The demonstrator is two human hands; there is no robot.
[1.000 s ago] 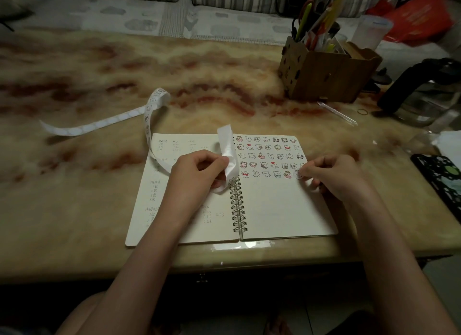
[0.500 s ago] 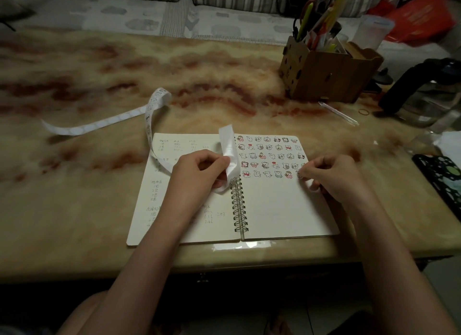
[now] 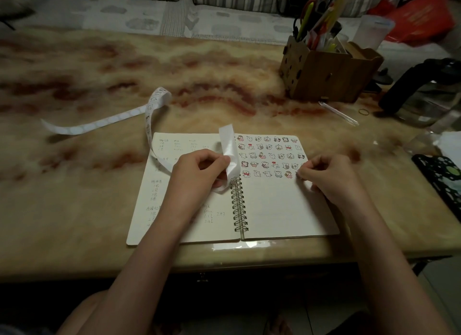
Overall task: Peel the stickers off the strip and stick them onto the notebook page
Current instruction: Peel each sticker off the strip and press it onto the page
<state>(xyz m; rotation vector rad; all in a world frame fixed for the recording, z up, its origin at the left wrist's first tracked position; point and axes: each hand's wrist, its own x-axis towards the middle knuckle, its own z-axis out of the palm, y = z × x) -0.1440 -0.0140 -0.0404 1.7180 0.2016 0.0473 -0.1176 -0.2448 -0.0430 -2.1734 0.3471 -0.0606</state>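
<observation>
Pinching the strip point(image 3: 230, 155) in my left hand point(image 3: 199, 171), I judged my curled right hand point(image 3: 324, 176), its hold unclear, should press evenly on the notebook page point(image 3: 274, 205).

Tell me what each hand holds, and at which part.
The left hand pinches the sticker strip near its free end. The right hand curls on the page; a hold cannot be told.

Notebook point(image 3: 279, 210) open on table point(image 3: 74, 197) nr front edge. Strip point(image 3: 74, 130) trails off to its left & behind (near end loops back over the notebook). Pen box point(image 3: 329, 78) behind-right of notebook, kettle point(image 3: 409, 82) right of box.
</observation>
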